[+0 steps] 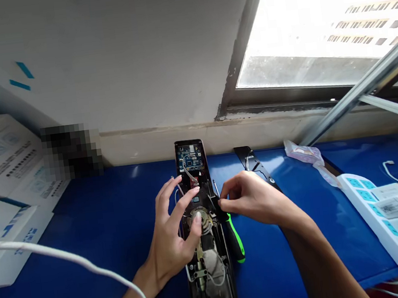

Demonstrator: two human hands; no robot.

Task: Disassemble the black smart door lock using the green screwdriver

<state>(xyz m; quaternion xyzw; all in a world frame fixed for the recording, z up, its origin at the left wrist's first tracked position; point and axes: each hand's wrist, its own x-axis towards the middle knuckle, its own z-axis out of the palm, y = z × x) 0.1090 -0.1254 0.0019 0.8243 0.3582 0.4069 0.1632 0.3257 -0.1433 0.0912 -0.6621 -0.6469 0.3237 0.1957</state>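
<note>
A long black device housing (216,292), which looks like an opened door lock, lies lengthwise in front of me with its inside facing up. A blue circuit board (185,158) sits at its far end, and wires and a round metal part (204,220) show in the middle. My left hand (174,224) is over the housing, fingers spread and holding nothing. At the housing's right edge my right hand (243,194) is pinched closed; whatever lies between the fingertips is too small to make out. Beside the housing, below that hand, lies a green and black screwdriver (236,241).
A black plate (245,153) lies behind my right hand. At the right is a white power strip (364,211) with plugged-in adapters, near a clear plastic bag (304,153). White boxes (16,229) stand at the left. A white cable (85,262) crosses the left foreground above the blue table (125,201).
</note>
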